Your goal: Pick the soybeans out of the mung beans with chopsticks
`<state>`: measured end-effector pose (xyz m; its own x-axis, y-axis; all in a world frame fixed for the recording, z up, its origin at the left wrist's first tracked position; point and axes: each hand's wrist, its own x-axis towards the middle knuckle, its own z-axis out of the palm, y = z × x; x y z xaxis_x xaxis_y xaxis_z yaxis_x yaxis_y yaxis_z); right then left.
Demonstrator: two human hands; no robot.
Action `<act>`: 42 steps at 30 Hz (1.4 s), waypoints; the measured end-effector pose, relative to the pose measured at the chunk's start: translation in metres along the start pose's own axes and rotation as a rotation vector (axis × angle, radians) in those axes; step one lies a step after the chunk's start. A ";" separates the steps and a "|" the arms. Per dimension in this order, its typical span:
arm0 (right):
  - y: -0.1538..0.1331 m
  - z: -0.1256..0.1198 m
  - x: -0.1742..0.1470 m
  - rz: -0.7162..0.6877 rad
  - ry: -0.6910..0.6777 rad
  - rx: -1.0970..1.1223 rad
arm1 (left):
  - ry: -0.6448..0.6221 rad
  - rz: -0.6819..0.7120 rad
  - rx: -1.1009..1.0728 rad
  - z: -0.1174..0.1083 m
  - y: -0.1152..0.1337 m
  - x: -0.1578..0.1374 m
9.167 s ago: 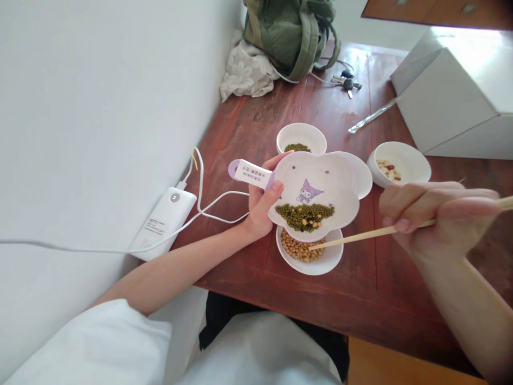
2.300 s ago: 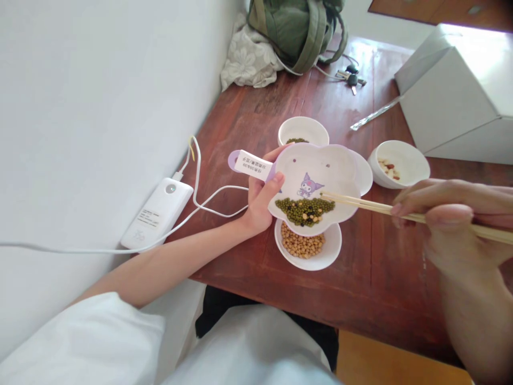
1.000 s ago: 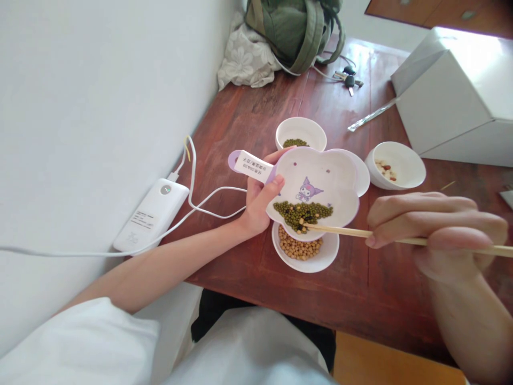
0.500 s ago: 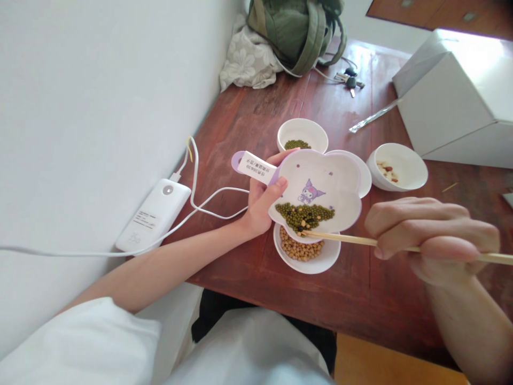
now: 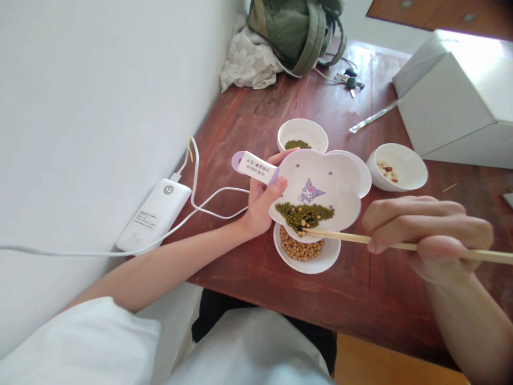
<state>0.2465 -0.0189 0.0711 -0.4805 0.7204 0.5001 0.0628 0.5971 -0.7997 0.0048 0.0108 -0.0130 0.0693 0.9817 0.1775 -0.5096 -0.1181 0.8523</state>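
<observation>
Since the frame about two seconds back, I see that the tips of the wooden chopsticks (image 5: 348, 236) have come down from beside the printed cartoon figure (image 5: 310, 191) to the lower edge of the mung beans (image 5: 290, 214). On my feed the right hand (image 5: 428, 230) is clamped on the chopsticks, their long axis running leftward from it. The tips lie at a few yellow beans (image 5: 303, 222), left of that hand; whether they pinch one I cannot tell. The left hand (image 5: 264, 206), nearer to the beans, is closed on the flower-shaped dish (image 5: 340, 184) holding them, where its labelled handle (image 5: 256, 167) joins. Past its near edge I make out the soybean bowl (image 5: 332, 255); beyond, the mung-bean bowl (image 5: 304, 128); rightward, the nut bowl (image 5: 414, 170). Farther out sit keys (image 5: 350, 82) and a white box (image 5: 444, 101).
</observation>
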 end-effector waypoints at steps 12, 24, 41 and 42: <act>0.003 -0.011 0.009 -0.057 -0.026 -0.045 | -0.024 0.044 -0.045 0.001 0.001 0.001; 0.007 -0.005 0.010 -0.083 -0.063 0.010 | -0.027 -0.004 -0.005 0.002 0.006 0.000; 0.007 -0.001 0.014 -0.106 -0.048 0.045 | -0.033 0.055 -0.007 0.001 0.002 0.001; 0.007 -0.001 0.013 -0.101 -0.046 0.053 | -0.030 0.052 -0.005 0.002 0.002 0.001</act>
<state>0.2419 -0.0050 0.0728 -0.5219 0.6400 0.5640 -0.0332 0.6454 -0.7631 0.0050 0.0111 -0.0103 0.0679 0.9693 0.2364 -0.5175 -0.1684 0.8390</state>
